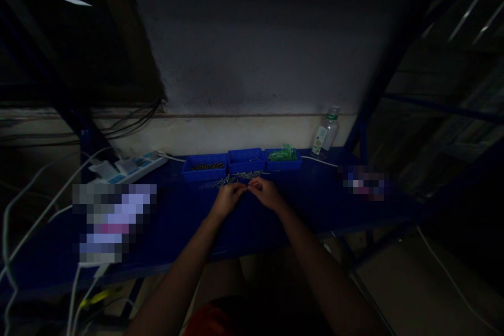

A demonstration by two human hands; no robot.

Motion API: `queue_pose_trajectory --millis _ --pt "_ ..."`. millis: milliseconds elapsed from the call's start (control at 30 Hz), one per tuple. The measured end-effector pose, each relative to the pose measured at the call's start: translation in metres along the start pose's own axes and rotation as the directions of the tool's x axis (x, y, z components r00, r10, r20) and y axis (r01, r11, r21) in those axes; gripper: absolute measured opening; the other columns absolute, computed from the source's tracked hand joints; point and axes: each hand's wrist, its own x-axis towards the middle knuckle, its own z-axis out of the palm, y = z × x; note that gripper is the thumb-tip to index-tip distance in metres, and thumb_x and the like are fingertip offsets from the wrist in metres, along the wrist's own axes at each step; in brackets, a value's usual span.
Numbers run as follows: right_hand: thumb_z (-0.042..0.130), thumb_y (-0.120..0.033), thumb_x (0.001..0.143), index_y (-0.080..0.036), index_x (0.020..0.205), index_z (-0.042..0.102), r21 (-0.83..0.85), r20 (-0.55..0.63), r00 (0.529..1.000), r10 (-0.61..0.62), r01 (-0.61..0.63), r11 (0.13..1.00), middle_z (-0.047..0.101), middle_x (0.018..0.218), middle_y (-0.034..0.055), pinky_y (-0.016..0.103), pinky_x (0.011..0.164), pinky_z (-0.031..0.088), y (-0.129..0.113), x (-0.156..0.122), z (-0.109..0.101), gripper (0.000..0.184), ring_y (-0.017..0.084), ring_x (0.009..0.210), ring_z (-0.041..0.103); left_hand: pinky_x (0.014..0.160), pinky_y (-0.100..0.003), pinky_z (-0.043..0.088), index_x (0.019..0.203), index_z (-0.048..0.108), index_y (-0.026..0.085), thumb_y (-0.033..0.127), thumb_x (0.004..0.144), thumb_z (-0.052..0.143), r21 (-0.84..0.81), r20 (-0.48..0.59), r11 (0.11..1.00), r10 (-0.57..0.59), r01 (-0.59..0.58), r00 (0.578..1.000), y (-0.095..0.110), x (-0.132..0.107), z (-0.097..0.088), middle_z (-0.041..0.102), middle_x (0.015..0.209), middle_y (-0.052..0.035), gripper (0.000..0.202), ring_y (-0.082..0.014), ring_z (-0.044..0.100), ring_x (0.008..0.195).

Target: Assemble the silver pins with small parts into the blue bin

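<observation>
We see a dim room. A gray wall (252, 52), pale along its bottom, stands behind a long blue table (252, 231). Blue posts (388, 73) slant upward. The floor (417, 278) looks brownish.

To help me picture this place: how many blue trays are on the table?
3, side by side along the back of the table: the left tray, the middle tray and the right tray, holding green material. Others may be hidden.

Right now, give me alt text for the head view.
A person's left hand and right hand are close together over a blue table, near loose metal pieces; anything held is too small to tell. Behind are three blue trays, one with green items, between a power strip and a clear bottle.
</observation>
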Motion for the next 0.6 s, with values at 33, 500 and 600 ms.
queue_pose_trajectory --millis 33,500,600 --pt "0.050 -0.028 0.077 -0.017 0.091 0.057 0.000 -0.001 1.000 -0.011 0.011 1.000 0.063 0.081 0.0026 0.026 0.071 0.045 -0.0009 0.0000 -0.0001 0.019 0.013 0.075 0.059 0.071 -0.025 0.044 0.084 0.065 0.018 0.037 0.079 0.046 0.004 0.014 1.000 0.009 -0.009 1.000 0.0001 0.0002 0.0001 0.067 0.085 -0.0037 0.027 -0.0177 0.060 0.078" --pt "0.059 -0.033 0.069 -0.016 0.095 0.059 -0.024 0.003 1.000 -0.027 0.027 0.999 0.062 0.078 0.0014 0.022 0.064 0.044 -0.0007 0.0005 0.0011 0.030 0.010 0.067 0.055 0.069 -0.026 0.044 0.088 0.063 0.015 0.032 0.077 0.047 -0.061 0.050 0.998 -0.008 0.011 0.999 -0.0076 0.0022 0.0032 0.066 0.084 -0.0042 0.026 -0.0169 0.059 0.075" --pt "0.060 -0.036 0.069 -0.016 0.091 0.061 -0.014 -0.010 1.000 -0.028 0.028 1.000 0.062 0.078 0.0018 0.023 0.063 0.044 -0.0011 0.0005 0.0017 0.030 0.011 0.067 0.055 0.068 -0.025 0.043 0.087 0.063 0.015 0.032 0.077 0.048 -0.038 0.040 0.999 0.004 -0.002 0.999 -0.0060 0.0018 0.0027 0.066 0.083 -0.0040 0.025 -0.0166 0.059 0.074"
